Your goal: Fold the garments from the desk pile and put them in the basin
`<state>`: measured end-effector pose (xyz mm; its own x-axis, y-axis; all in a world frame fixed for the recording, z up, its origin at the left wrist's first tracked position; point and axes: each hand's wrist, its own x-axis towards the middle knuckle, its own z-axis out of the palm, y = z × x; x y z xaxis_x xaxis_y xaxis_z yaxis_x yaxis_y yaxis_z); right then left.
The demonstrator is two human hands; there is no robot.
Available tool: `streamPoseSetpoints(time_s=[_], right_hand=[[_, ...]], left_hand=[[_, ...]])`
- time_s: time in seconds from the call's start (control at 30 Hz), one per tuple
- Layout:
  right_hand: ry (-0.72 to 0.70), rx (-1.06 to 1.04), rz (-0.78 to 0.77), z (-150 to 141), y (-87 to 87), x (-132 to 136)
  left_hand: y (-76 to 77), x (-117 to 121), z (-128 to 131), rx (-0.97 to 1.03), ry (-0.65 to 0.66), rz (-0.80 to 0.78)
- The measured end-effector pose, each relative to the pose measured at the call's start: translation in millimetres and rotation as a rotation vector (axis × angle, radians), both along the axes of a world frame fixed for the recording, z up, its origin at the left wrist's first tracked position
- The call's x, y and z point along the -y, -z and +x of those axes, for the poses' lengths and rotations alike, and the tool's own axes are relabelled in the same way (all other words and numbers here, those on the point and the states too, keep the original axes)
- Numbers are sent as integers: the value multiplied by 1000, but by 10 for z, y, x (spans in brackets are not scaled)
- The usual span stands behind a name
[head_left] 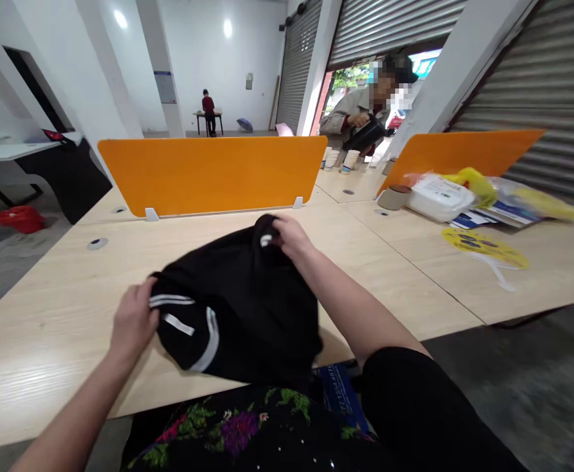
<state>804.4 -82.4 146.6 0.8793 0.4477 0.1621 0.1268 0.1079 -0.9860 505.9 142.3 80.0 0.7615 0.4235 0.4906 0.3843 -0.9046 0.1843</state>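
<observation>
A black garment [248, 295] with white stripes lies bunched over the near part of the light wooden table [61, 328]. On its left edge, beside the white stripes, my left hand [134, 311] is closed round the cloth. My right hand [291, 237] grips the garment's far upper edge, where a small white patch shows near the fingers. The cloth between the hands is partly raised and slack, and its near edge hangs toward my lap. What kind of garment it is cannot be made out for sure.
Behind the garment stands an orange divider [218, 174]; a second orange divider [464, 154] is at right. A white plastic box [439, 196], a tape roll [394, 196] and a yellow fan [483, 246] lie at right. Beyond paper cups [350, 160], a person [365, 118] holds a dark jug.
</observation>
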Motion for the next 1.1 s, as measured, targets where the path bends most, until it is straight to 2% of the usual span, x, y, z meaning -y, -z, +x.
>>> streamPoseSetpoints(time_s=[0.07, 0.1, 0.17, 0.2, 0.27, 0.33, 0.4, 0.47, 0.5, 0.57, 0.6, 0.67, 0.77, 0.83, 0.9, 0.97, 1.1], right_hand=[[73, 69, 221, 186, -113, 42], [117, 139, 269, 252, -117, 81], [167, 265, 199, 294, -4, 171], [164, 313, 103, 266, 110, 212], [81, 391, -131, 135, 404, 273], [-66, 438, -331, -36, 704, 301], [-160, 469, -466, -182, 920, 299], [-167, 476, -543, -276, 1006, 285], [-147, 466, -539, -305, 1002, 284], [-130, 378, -427, -346, 923, 331], [-138, 315, -335, -364, 863, 392], [-151, 204, -150, -403, 743, 603], [-114, 137, 17, -455, 636, 1073], [-47, 130, 70, -484, 623, 1362], [-3, 135, 28, -528, 631, 1528], [-47, 165, -109, -603, 629, 1535], [-253, 346, -439, -807, 569, 1187]], left_hand=[[-189, -305, 49, 39, -172, 77], [-255, -411, 60, 61, -245, 90], [-294, -477, 59, 105, -293, 92], [-260, -435, 53, 118, -252, 84], [-109, -228, 54, 99, -91, 27], [90, 58, 95, 8, 33, -142], [249, 318, 174, -80, 35, -354], [318, 493, 263, -98, 7, -532], [314, 550, 299, -75, 19, -604], [243, 641, 330, 26, 111, -677], [182, 691, 320, 71, 192, -662], [34, 829, 257, 81, 441, -531], [-172, 1104, 123, -131, 873, -315], [-245, 1265, 63, -300, 1032, -284], [-259, 1373, 46, -420, 1093, -347], [-244, 1437, 62, -479, 1136, -438], [-238, 1512, 112, -531, 1224, -483]])
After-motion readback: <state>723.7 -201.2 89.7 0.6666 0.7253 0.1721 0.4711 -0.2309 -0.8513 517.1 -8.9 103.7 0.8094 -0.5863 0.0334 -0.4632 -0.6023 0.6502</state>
